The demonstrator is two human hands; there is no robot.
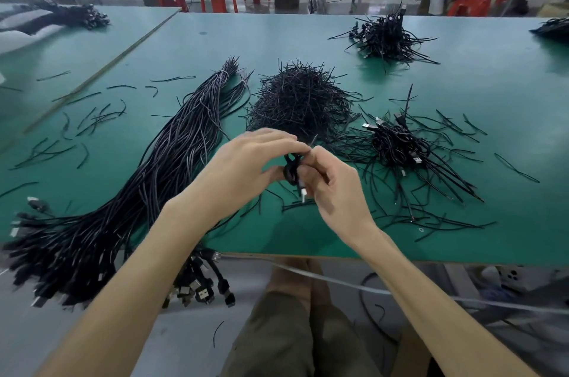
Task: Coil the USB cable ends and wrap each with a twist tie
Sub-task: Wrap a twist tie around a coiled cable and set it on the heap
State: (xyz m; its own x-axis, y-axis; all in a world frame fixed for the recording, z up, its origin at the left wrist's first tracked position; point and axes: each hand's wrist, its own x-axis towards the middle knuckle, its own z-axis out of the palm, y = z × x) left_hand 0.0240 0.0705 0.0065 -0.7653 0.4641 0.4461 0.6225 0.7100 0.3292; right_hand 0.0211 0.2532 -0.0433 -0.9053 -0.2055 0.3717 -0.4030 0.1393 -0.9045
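Hands meet just above the near edge of the green tabletop (pixel 462 93), and both are busy. The left hand (pixel 246 167) curls fingers and thumb round a small black coiled USB cable (pixel 291 170), squeezing the loops so they cannot spring apart; the right hand (pixel 332 189) pinches a thin black twist tie (pixel 313 141) against that coil, one end poking up past the knuckles; it looks like the tie is going on, though the turns themselves are hidden. A pale connector tip (pixel 303 193) dangles below the coil, left free of the wrap.

Outward now: a long thick bundle of straight black cables (pixel 172 155) runs from the near left corner up towards the middle, plugs hanging over the near edge, an easy pull for the left hand; a heaped mound of loose black twist ties (pixel 301 99) sits straight ahead, just beyond the hands, handy for the next pick; a small heap of tied black coils (pixel 397 142) lies right of centre, likely the done pile; a further dark heap (pixel 388 35) sits near the far edge.
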